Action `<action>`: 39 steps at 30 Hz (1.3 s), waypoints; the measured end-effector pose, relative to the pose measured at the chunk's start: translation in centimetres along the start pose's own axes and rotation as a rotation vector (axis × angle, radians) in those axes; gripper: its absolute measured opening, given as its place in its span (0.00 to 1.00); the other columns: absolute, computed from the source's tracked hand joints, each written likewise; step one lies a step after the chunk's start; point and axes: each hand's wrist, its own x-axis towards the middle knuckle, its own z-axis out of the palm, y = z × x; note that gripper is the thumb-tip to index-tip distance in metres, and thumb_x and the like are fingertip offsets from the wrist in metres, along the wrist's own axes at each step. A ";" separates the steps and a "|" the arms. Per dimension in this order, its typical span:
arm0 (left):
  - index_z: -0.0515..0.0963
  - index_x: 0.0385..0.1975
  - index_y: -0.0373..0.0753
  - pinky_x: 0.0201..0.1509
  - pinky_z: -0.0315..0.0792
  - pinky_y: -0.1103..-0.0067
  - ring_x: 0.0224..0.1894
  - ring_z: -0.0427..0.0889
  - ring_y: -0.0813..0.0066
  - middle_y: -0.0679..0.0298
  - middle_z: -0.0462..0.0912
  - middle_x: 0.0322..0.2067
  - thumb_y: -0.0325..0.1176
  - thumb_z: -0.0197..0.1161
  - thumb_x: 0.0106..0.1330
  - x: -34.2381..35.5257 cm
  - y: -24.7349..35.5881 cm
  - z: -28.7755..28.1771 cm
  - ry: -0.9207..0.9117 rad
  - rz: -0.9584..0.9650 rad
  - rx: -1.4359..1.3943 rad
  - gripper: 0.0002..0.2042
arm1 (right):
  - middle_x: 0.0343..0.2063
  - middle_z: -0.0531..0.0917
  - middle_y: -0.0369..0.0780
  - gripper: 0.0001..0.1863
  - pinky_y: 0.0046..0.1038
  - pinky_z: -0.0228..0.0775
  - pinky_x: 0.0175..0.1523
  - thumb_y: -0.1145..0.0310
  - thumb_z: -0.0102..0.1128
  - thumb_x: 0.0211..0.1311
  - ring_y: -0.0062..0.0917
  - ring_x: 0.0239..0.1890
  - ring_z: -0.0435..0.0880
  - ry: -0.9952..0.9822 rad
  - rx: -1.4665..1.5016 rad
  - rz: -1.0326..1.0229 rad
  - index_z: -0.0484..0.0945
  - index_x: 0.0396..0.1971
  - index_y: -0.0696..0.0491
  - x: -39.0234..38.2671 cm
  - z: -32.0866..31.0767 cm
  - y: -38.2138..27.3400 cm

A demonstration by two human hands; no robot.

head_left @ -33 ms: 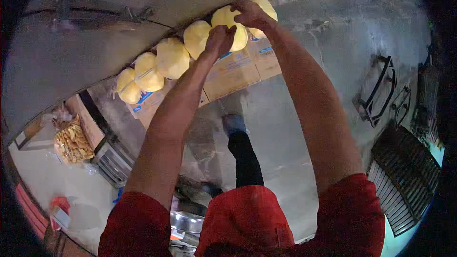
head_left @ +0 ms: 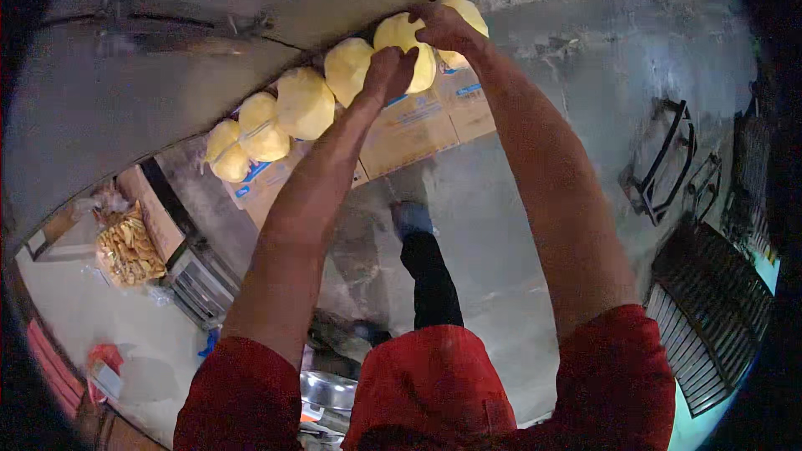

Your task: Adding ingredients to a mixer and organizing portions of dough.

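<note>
Pale yellow rounded lumps stand in a slanting row on flattened brown cardboard (head_left: 409, 135); their exact kind I cannot make out. Both hands are on one lump (head_left: 424, 73) near the row's right end. My left hand (head_left: 391, 73) grips its lower left side with bent fingers. Over its top right edge curl the fingers of my right hand (head_left: 441, 27). The rightmost lump (head_left: 464, 15) is partly hidden behind that hand. To the left sit another lump (head_left: 347, 69), a broad one (head_left: 304, 103), and smaller ones with a line across them, such as the leftmost (head_left: 226, 150).
A grey wall (head_left: 184, 83) runs behind the row. On the left are a clear bag of yellow-brown strips (head_left: 129, 252) and a grey metal unit (head_left: 200, 286). A dark slatted bench (head_left: 710, 309) and black metal frame (head_left: 664, 163) stand right. A steel vessel (head_left: 328, 389) is low, beside my body.
</note>
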 end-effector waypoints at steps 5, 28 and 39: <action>0.75 0.23 0.30 0.39 0.69 0.59 0.32 0.76 0.45 0.44 0.76 0.23 0.43 0.56 0.64 -3.4 -1.5 0.0 0.072 -0.161 -0.052 0.19 | 0.35 0.80 0.45 0.19 0.37 0.71 0.44 0.73 0.60 0.41 0.40 0.40 0.79 -0.154 -0.035 0.071 0.75 0.39 0.54 -1.2 -0.1 -1.2; 0.74 0.45 0.35 0.53 0.68 0.60 0.47 0.74 0.46 0.46 0.76 0.42 0.35 0.56 0.61 -50.7 -1.0 -0.1 -0.226 -0.770 -0.199 0.15 | 0.55 0.67 0.60 0.32 0.47 0.58 0.63 0.72 0.55 0.51 0.54 0.59 0.64 -0.087 -0.241 0.242 0.60 0.58 0.63 -19.2 -0.7 -7.0; 0.74 0.26 0.37 0.35 0.74 0.65 0.29 0.77 0.54 0.58 0.77 0.23 0.35 0.54 0.59 -89.2 10.0 3.6 0.054 -1.037 -0.365 0.08 | 0.57 0.70 0.54 0.44 0.40 0.61 0.63 0.39 0.51 0.59 0.45 0.58 0.72 -1.026 0.127 -0.209 0.56 0.65 0.56 -51.8 5.4 -24.6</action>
